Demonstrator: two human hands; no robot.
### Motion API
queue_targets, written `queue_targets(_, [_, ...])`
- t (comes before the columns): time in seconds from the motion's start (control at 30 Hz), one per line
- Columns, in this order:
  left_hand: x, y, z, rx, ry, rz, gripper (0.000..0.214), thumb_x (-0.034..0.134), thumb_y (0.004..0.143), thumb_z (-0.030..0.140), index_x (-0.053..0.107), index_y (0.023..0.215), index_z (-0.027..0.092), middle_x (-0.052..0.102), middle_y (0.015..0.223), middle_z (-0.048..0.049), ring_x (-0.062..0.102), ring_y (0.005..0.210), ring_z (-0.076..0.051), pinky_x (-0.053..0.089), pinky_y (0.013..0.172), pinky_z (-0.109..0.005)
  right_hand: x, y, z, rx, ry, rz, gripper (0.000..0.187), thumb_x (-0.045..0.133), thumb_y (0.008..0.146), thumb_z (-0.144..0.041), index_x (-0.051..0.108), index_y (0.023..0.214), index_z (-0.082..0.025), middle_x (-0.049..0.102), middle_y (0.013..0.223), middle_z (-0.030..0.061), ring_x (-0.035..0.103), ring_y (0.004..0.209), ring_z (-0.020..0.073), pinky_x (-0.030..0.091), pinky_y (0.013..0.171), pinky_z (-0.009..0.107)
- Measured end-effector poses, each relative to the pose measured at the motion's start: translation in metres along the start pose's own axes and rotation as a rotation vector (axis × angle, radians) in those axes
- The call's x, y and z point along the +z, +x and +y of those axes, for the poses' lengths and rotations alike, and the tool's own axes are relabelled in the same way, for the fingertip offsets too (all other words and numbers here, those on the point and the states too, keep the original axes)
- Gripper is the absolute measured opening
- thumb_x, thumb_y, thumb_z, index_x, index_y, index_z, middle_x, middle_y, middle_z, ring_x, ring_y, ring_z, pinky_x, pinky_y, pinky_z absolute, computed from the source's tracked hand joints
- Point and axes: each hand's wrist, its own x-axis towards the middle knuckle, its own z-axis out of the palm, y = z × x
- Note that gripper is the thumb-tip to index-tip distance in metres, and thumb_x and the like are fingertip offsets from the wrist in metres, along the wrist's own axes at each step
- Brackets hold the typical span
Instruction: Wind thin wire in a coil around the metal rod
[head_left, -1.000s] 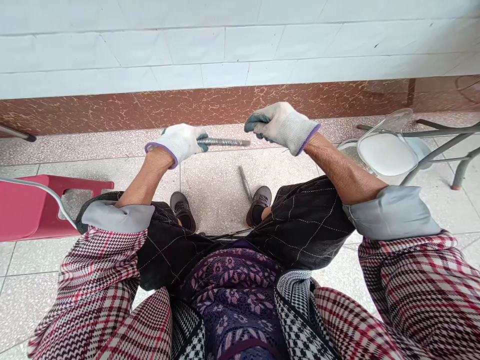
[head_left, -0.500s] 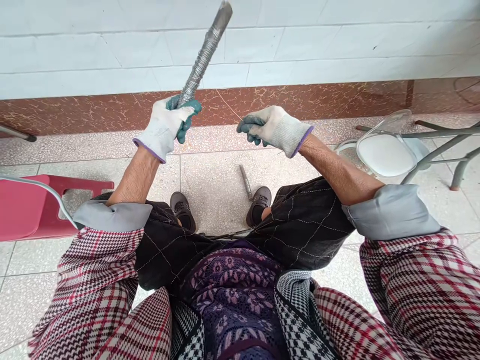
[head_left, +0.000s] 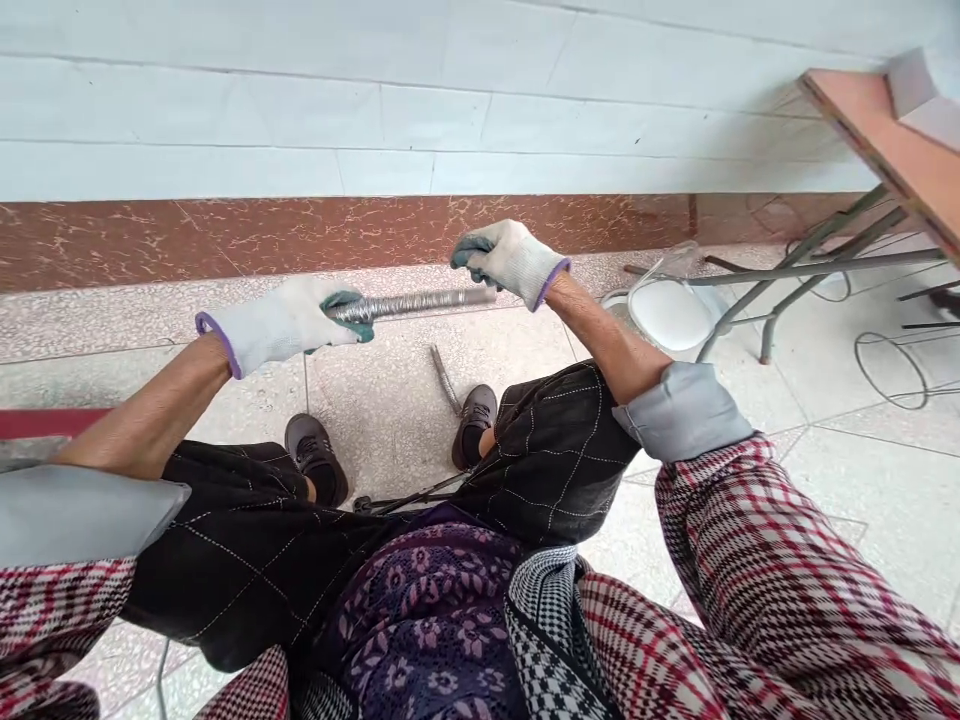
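Note:
My left hand (head_left: 289, 322), in a white glove with green fingertips, grips one end of a wire-wound metal rod (head_left: 420, 302) that lies level in front of me. My right hand (head_left: 504, 258), gloved the same way, is curled just above the rod's far right end; what its pinched fingers hold is too thin to make out. I sit with both knees apart. My shoes (head_left: 472, 420) rest on the tiled floor below the rod.
A short metal bar (head_left: 444, 378) lies on the floor by my right shoe. A pale stool (head_left: 660, 312) and metal table legs (head_left: 795, 268) stand at right. Wire hoops (head_left: 889, 368) lie further right. A wall with a brown skirting runs behind.
My left hand has swung the rod down from pointing up to lying level again. The view has turned to the right, so the table edge and wire hoops now show.

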Motion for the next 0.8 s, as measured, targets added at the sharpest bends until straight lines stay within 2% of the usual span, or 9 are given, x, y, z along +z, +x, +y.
queue_targets(0.13, [-0.013, -0.004, 0.010, -0.124, -0.266, 0.157, 0.039, 0.063, 0.094, 0.041, 0.072, 0.122, 0.015, 0.068, 0.090, -0.0095, 0.057, 0.065, -0.018, 0.046, 0.056, -0.031, 0.018, 0.004, 0.005, 0.001, -0.021, -0.067, 0.032, 0.060, 0.096, -0.020, 0.083, 0.118, -0.014, 0.072, 0.080, 0.0061, 0.055, 0.060, 0.0132, 0.046, 0.055, 0.028])
queue_targets(0.2, [-0.017, 0.005, 0.002, -0.167, -0.249, 0.201, 0.046, 0.060, 0.098, 0.047, 0.070, 0.128, 0.014, 0.069, 0.091, -0.0115, 0.060, 0.069, -0.020, 0.048, 0.058, -0.033, 0.032, 0.004, -0.002, -0.076, -0.128, -0.114, 0.032, 0.060, 0.097, -0.020, 0.083, 0.119, -0.017, 0.076, 0.087, 0.0064, 0.060, 0.065, 0.0142, 0.048, 0.061, 0.028])
queue_targets(0.27, [-0.018, 0.018, -0.012, -0.206, -0.109, 0.194, 0.050, 0.060, 0.098, 0.052, 0.070, 0.132, 0.016, 0.070, 0.092, -0.0120, 0.063, 0.073, -0.024, 0.050, 0.063, -0.035, 0.046, 0.001, -0.013, -0.175, -0.274, -0.180, 0.028, 0.063, 0.099, -0.022, 0.084, 0.118, -0.019, 0.079, 0.094, 0.0068, 0.066, 0.074, 0.0170, 0.048, 0.067, 0.030])
queue_targets(0.33, [-0.017, 0.031, -0.026, -0.220, 0.156, 0.139, 0.048, 0.059, 0.099, 0.050, 0.072, 0.133, 0.019, 0.071, 0.091, -0.0129, 0.067, 0.079, -0.029, 0.051, 0.071, -0.039, 0.055, -0.003, -0.025, -0.242, -0.389, -0.248, 0.025, 0.065, 0.100, -0.025, 0.084, 0.116, -0.020, 0.081, 0.095, 0.0068, 0.069, 0.079, 0.0199, 0.046, 0.069, 0.031])
queue_targets(0.43, [-0.013, 0.041, -0.035, -0.209, 0.472, -0.059, 0.039, 0.054, 0.100, 0.034, 0.077, 0.127, 0.019, 0.072, 0.086, -0.0154, 0.069, 0.082, -0.034, 0.050, 0.077, -0.043, 0.053, -0.004, -0.033, -0.260, -0.393, -0.268, 0.023, 0.066, 0.100, -0.025, 0.085, 0.113, -0.021, 0.081, 0.094, 0.0061, 0.070, 0.081, 0.0209, 0.046, 0.070, 0.031])
queue_targets(0.5, [-0.008, 0.041, -0.032, -0.159, 0.551, -0.157, 0.036, 0.050, 0.098, 0.025, 0.079, 0.120, 0.020, 0.072, 0.083, -0.0151, 0.068, 0.079, -0.033, 0.048, 0.077, -0.043, 0.044, 0.001, -0.028, -0.237, -0.295, -0.227, 0.023, 0.065, 0.099, -0.023, 0.085, 0.110, -0.021, 0.081, 0.097, 0.0053, 0.069, 0.081, 0.0196, 0.049, 0.072, 0.031])
queue_targets(0.57, [-0.004, 0.038, -0.024, -0.098, 0.576, -0.187, 0.035, 0.050, 0.098, 0.024, 0.080, 0.115, 0.021, 0.071, 0.079, -0.0122, 0.066, 0.074, -0.029, 0.046, 0.072, -0.040, 0.034, 0.008, -0.018, -0.189, -0.158, -0.163, 0.024, 0.064, 0.097, -0.020, 0.085, 0.109, -0.019, 0.081, 0.098, 0.0053, 0.067, 0.077, 0.0174, 0.050, 0.071, 0.031])
queue_targets(0.63, [-0.001, 0.032, -0.015, -0.060, 0.475, -0.162, 0.031, 0.054, 0.097, 0.030, 0.080, 0.113, 0.024, 0.068, 0.075, -0.0076, 0.061, 0.068, -0.024, 0.043, 0.065, -0.036, 0.025, 0.013, -0.007, -0.124, -0.035, -0.111, 0.026, 0.063, 0.095, -0.017, 0.085, 0.108, -0.016, 0.078, 0.091, 0.0056, 0.061, 0.068, 0.0146, 0.049, 0.064, 0.030])
queue_targets(0.8, [-0.002, 0.015, 0.006, -0.057, -0.135, 0.018, 0.042, 0.066, 0.090, 0.039, 0.080, 0.125, 0.021, 0.065, 0.076, -0.0040, 0.055, 0.062, -0.017, 0.043, 0.059, -0.033, 0.024, 0.008, 0.002, -0.062, 0.110, -0.098, 0.028, 0.065, 0.096, -0.025, 0.084, 0.112, -0.013, 0.067, 0.072, 0.0024, 0.051, 0.055, 0.0111, 0.042, 0.050, 0.027])
